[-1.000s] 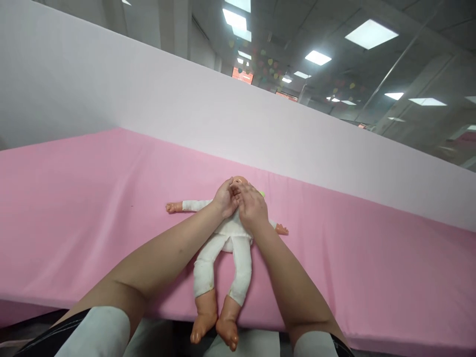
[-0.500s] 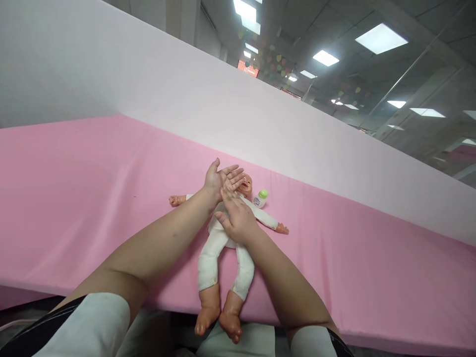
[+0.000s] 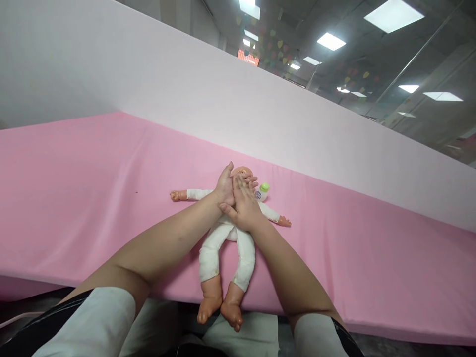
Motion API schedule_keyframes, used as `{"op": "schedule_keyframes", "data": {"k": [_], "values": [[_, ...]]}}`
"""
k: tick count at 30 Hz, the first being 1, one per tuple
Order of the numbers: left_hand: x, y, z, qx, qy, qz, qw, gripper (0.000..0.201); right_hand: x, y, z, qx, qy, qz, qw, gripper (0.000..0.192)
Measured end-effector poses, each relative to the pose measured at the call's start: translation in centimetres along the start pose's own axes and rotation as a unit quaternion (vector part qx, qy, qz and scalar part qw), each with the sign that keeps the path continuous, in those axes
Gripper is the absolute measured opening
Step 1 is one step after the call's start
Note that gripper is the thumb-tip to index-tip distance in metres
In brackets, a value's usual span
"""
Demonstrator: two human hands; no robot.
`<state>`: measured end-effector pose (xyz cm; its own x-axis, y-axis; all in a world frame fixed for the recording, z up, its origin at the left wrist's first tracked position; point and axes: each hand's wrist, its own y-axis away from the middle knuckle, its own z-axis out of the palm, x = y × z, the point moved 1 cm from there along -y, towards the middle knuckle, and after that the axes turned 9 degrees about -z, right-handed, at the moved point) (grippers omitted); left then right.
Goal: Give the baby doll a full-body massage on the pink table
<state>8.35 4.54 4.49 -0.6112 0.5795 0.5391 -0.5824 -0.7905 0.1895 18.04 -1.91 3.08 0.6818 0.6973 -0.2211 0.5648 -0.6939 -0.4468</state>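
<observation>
A baby doll [image 3: 211,250] with a white cloth body lies on its back, feet toward me and arms spread. Above its chest, my left hand [image 3: 226,187] is palm up with the fingers stretched out. My right hand [image 3: 245,208] lies flat across the left palm, palm down, its thumb held apart. Together the hands hide the doll's chest and part of its head. Close to the doll's shoulder is a small clear bottle [image 3: 261,193] with a green cap, partly behind my fingertips. Neither hand holds an object.
The doll lies on a pink padded surface [image 3: 364,248] whose front edge is near my legs. Behind it rises a white wall [image 3: 208,89], with glass and ceiling lights beyond. A pale cord [image 3: 22,317] shows at the lower left.
My right hand has slid forward over the left palm, and both hands have shifted slightly right. They cover more of the doll's face and lower part of the bottle. The camera view tilted slightly.
</observation>
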Motion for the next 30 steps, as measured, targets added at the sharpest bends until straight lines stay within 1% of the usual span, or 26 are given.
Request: {"op": "schedule_keyframes", "data": {"k": [2, 3, 6, 8, 11, 13, 15, 19, 22, 26, 30], "values": [[1.0, 0.2, -0.4, -0.011, 0.012, 0.012, 1.0, 0.077, 0.0, -0.1, 0.2, -0.01, -0.001, 0.003, 1.0, 0.096], [1.6, 0.3, -0.6, -0.007, 0.018, 0.023, 1.0, 0.078, -0.1, -0.1, 0.3, -0.017, -0.004, 0.004, 1.0, 0.095], [2.9, 0.4, -1.5, 0.022, 0.025, 0.066, 0.997, 0.079, -0.8, 0.0, 0.5, -0.031, -0.02, -0.01, 0.999, 0.096], [3.2, 0.4, -2.0, 0.031, 0.026, 0.085, 0.996, 0.079, -1.4, 0.1, 0.5, -0.031, -0.032, -0.029, 0.999, 0.095], [2.9, 0.1, -2.2, 0.028, 0.026, 0.084, 0.996, 0.08, -1.9, 0.2, 0.6, -0.02, -0.059, -0.049, 0.997, 0.087], [2.3, 0.0, -2.2, 0.01, 0.027, 0.067, 0.997, 0.081, -2.0, 0.2, 0.8, -0.008, -0.074, -0.054, 0.996, 0.084], [1.6, -0.1, -1.9, -0.015, 0.024, 0.049, 0.998, 0.083, -1.8, 0.2, 1.0, 0.004, -0.076, -0.057, 0.995, 0.085], [0.3, 0.1, -1.2, -0.046, -0.003, 0.014, 0.999, 0.089, -0.9, 0.1, 1.3, 0.012, -0.041, -0.051, 0.998, 0.092], [-0.4, 0.2, -0.9, -0.046, -0.025, 0.004, 0.999, 0.086, -0.2, 0.0, 1.3, 0.005, -0.01, -0.027, 1.0, 0.089], [-0.3, -0.1, -1.0, -0.046, -0.032, -0.005, 0.998, 0.082, 0.6, -0.1, 1.4, 0.005, 0.013, -0.015, 1.0, 0.084], [0.9, -0.3, -1.1, -0.056, -0.023, 0.005, 0.998, 0.085, 0.8, -0.1, 1.4, 0.001, 0.017, 0.01, 1.0, 0.082]]}}
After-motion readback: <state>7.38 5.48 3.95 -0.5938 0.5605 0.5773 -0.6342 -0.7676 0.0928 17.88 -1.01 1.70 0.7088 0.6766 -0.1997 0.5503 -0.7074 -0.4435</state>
